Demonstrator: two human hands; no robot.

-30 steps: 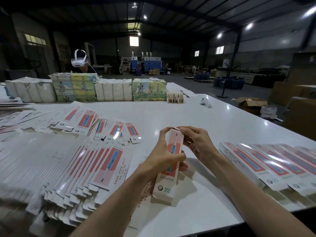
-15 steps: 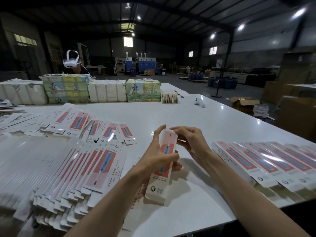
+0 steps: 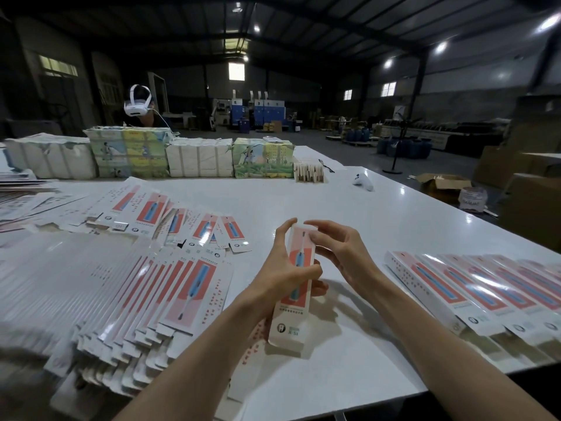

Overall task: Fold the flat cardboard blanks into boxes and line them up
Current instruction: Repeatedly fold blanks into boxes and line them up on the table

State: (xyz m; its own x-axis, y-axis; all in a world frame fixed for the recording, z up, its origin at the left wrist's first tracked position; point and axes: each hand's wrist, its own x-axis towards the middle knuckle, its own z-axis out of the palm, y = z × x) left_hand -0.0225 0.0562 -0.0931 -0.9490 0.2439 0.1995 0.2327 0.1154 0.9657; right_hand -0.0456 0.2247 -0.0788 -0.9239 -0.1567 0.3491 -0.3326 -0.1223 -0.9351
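Observation:
A long pink-and-white toothbrush box [image 3: 293, 317] stands tilted above the white table [image 3: 349, 214], lower end near the tabletop. My left hand [image 3: 287, 273] grips its middle, thumb across the front, index finger raised beside the top end. My right hand [image 3: 337, 253] is at the box's top right, fingertips touching the upper edge, fingers bent loosely. Flat blanks [image 3: 179, 296] lie fanned in a thick stack at the left. Folded boxes [image 3: 473, 290] lie side by side in a row at the right.
More loose blanks [image 3: 170, 220] are scattered further back on the left. Wrapped bundles [image 3: 200, 161] line the far edge, with a person in a white headset [image 3: 137, 101] behind them. A white controller [image 3: 362, 181] lies far right. Cardboard cartons [image 3: 440, 183] stand on the floor beyond.
My right hand has loosened from the box's top end and its fingers have spread. My left index finger has lifted off the top. The box stays in my left hand.

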